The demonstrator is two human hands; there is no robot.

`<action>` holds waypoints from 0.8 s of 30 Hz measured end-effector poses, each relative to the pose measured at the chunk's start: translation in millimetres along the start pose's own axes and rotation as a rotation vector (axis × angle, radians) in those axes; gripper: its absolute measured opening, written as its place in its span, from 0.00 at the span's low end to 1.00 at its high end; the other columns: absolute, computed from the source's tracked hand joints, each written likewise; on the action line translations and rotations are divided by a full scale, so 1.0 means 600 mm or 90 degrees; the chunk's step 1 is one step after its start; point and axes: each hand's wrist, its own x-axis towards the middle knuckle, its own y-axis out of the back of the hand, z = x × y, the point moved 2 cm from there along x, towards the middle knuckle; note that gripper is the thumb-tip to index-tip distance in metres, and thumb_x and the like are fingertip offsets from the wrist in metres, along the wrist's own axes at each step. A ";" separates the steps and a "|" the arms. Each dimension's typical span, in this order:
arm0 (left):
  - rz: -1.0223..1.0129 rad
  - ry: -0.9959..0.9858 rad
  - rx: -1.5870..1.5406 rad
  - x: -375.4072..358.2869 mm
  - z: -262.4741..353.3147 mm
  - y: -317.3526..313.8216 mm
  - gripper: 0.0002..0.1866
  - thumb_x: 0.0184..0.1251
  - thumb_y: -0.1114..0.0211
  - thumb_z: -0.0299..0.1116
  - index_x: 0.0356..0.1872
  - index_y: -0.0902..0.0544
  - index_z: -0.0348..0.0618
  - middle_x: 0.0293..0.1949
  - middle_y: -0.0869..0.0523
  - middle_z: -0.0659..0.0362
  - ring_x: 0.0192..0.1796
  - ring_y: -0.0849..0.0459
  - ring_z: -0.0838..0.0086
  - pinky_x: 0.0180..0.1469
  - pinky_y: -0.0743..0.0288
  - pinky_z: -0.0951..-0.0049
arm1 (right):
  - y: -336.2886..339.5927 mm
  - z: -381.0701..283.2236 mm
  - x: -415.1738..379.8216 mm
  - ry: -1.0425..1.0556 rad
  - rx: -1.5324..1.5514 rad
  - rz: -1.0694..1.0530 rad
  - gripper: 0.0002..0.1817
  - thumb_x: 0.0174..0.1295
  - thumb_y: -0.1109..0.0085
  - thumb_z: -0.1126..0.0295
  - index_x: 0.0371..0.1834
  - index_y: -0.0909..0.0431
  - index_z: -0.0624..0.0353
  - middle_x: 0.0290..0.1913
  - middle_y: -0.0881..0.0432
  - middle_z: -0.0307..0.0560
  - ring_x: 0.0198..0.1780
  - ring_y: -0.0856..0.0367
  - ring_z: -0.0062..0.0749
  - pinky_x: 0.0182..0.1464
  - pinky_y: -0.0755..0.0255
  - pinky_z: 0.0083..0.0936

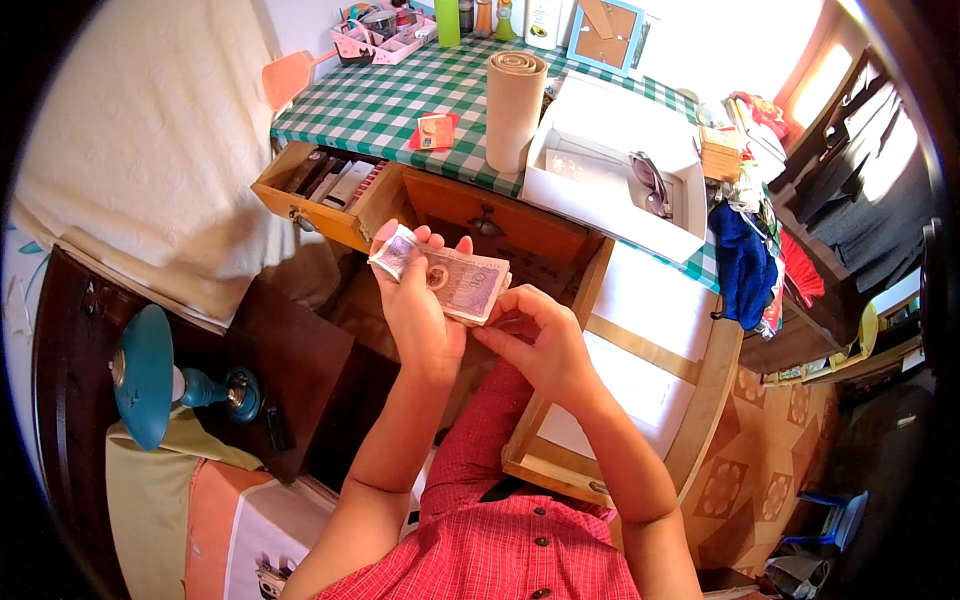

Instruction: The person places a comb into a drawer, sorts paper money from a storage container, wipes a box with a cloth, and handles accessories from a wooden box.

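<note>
My left hand (pixel 415 305) holds a small stack of banknotes (pixel 445 275) flat across its palm, thumb on top. My right hand (pixel 530 335) is right beside it, fingers curled and touching the near right edge of the notes. Both hands hover in front of a wooden desk, above my lap and red checked shirt (pixel 500 540). Beneath my right hand a pulled-out wooden drawer (pixel 690 400) with a white paper lining sits open.
The desk has a green checked cloth (pixel 380 95) with a rolled tan mat (pixel 513 110), a white box (pixel 610 165) holding sunglasses, a red card (pixel 433 132) and a pink tray (pixel 385 35). A second small drawer (pixel 320 195) is open at left. A teal lamp (pixel 150 375) stands on a dark cabinet.
</note>
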 end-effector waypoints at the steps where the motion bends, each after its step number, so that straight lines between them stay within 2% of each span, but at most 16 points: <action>1: 0.000 0.000 -0.002 0.001 0.000 0.000 0.22 0.70 0.62 0.17 0.63 0.39 0.46 0.47 0.26 0.52 0.47 0.23 0.68 0.63 0.28 0.51 | 0.000 0.001 0.000 0.000 0.000 0.000 0.08 0.54 0.35 0.82 0.35 0.23 0.67 0.38 0.22 0.45 0.40 0.18 0.26 0.45 0.22 0.21; 4: 0.009 0.009 -0.003 0.001 0.000 0.000 0.22 0.70 0.61 0.17 0.63 0.39 0.45 0.47 0.26 0.52 0.46 0.23 0.68 0.63 0.27 0.51 | 0.000 0.001 -0.001 0.023 -0.005 -0.012 0.08 0.54 0.33 0.81 0.35 0.23 0.68 0.39 0.22 0.45 0.40 0.18 0.25 0.45 0.22 0.22; 7: 0.010 -0.004 0.020 0.004 -0.004 0.003 0.22 0.70 0.61 0.18 0.63 0.39 0.45 0.48 0.26 0.52 0.47 0.23 0.68 0.63 0.27 0.52 | 0.000 -0.001 -0.002 -0.002 0.032 -0.007 0.08 0.56 0.33 0.78 0.35 0.23 0.68 0.35 0.21 0.40 0.38 0.20 0.21 0.42 0.24 0.19; 9: 0.012 -0.021 0.041 -0.002 -0.003 -0.004 0.22 0.70 0.60 0.18 0.63 0.39 0.46 0.49 0.26 0.52 0.47 0.23 0.68 0.63 0.27 0.52 | 0.003 0.012 -0.001 -0.124 0.096 -0.006 0.07 0.57 0.33 0.76 0.33 0.22 0.67 0.31 0.20 0.36 0.34 0.22 0.17 0.39 0.27 0.15; 11: 0.014 -0.037 0.062 -0.007 -0.003 -0.008 0.22 0.70 0.59 0.18 0.63 0.39 0.46 0.49 0.26 0.53 0.48 0.22 0.68 0.62 0.26 0.53 | -0.001 0.008 0.000 -0.128 0.146 0.020 0.07 0.58 0.33 0.74 0.32 0.21 0.66 0.29 0.20 0.35 0.33 0.24 0.16 0.38 0.28 0.14; 13: -0.032 -0.105 0.066 -0.010 -0.001 -0.012 0.20 0.71 0.57 0.19 0.62 0.38 0.47 0.50 0.26 0.54 0.49 0.22 0.68 0.61 0.25 0.53 | 0.001 0.011 0.000 -0.132 0.197 0.045 0.08 0.59 0.33 0.73 0.30 0.21 0.65 0.27 0.20 0.34 0.31 0.25 0.14 0.37 0.29 0.14; 15: -0.054 -0.113 0.047 -0.005 -0.005 -0.006 0.19 0.72 0.56 0.21 0.61 0.38 0.47 0.50 0.26 0.55 0.48 0.23 0.69 0.59 0.24 0.54 | 0.004 0.023 -0.004 -0.128 0.202 -0.005 0.12 0.59 0.32 0.69 0.40 0.23 0.65 0.33 0.19 0.38 0.36 0.23 0.16 0.41 0.27 0.17; 16: -0.077 -0.122 0.027 -0.003 -0.005 -0.005 0.17 0.72 0.54 0.22 0.60 0.37 0.48 0.50 0.26 0.55 0.48 0.23 0.70 0.57 0.22 0.55 | 0.003 0.022 -0.005 -0.128 0.202 -0.005 0.12 0.59 0.32 0.69 0.40 0.23 0.65 0.33 0.19 0.38 0.36 0.23 0.16 0.41 0.27 0.17; 18: -0.096 -0.155 0.048 -0.004 -0.006 -0.008 0.16 0.73 0.54 0.23 0.59 0.37 0.48 0.50 0.26 0.56 0.47 0.23 0.70 0.55 0.21 0.57 | 0.001 0.011 -0.005 -0.121 0.329 0.032 0.24 0.60 0.33 0.68 0.57 0.31 0.63 0.42 0.20 0.43 0.43 0.22 0.20 0.45 0.26 0.20; 19: -0.113 -0.188 0.070 -0.006 -0.007 -0.011 0.15 0.74 0.54 0.24 0.59 0.37 0.48 0.49 0.26 0.56 0.47 0.23 0.71 0.53 0.20 0.59 | 0.002 0.004 0.001 -0.221 0.501 0.042 0.35 0.61 0.34 0.70 0.68 0.43 0.61 0.47 0.22 0.46 0.50 0.22 0.25 0.51 0.26 0.22; 20: -0.114 -0.187 0.069 -0.011 -0.011 -0.011 0.15 0.74 0.54 0.24 0.59 0.37 0.48 0.49 0.26 0.56 0.47 0.23 0.71 0.53 0.20 0.59 | 0.004 0.008 0.005 -0.220 0.501 0.044 0.35 0.61 0.34 0.70 0.68 0.43 0.61 0.47 0.22 0.46 0.50 0.22 0.25 0.51 0.26 0.22; 22: -0.219 -0.277 0.126 -0.025 -0.016 -0.017 0.14 0.75 0.52 0.26 0.57 0.38 0.49 0.49 0.27 0.57 0.46 0.24 0.72 0.50 0.20 0.60 | 0.005 0.018 0.010 -0.223 0.507 0.044 0.33 0.62 0.36 0.71 0.68 0.41 0.62 0.49 0.21 0.46 0.51 0.22 0.27 0.54 0.25 0.24; 23: -0.221 -0.275 0.126 -0.026 -0.017 -0.016 0.14 0.75 0.52 0.26 0.57 0.38 0.49 0.49 0.27 0.57 0.46 0.24 0.72 0.50 0.20 0.60 | 0.004 0.012 0.011 -0.156 0.444 0.021 0.24 0.63 0.38 0.73 0.62 0.32 0.64 0.48 0.20 0.45 0.50 0.21 0.26 0.56 0.25 0.25; 24: -0.242 -0.263 0.118 -0.025 -0.017 -0.016 0.17 0.74 0.50 0.28 0.60 0.39 0.49 0.49 0.26 0.56 0.45 0.23 0.72 0.51 0.20 0.61 | 0.008 0.019 0.009 -0.154 0.445 0.022 0.24 0.63 0.38 0.73 0.62 0.32 0.64 0.48 0.20 0.45 0.50 0.21 0.26 0.56 0.25 0.25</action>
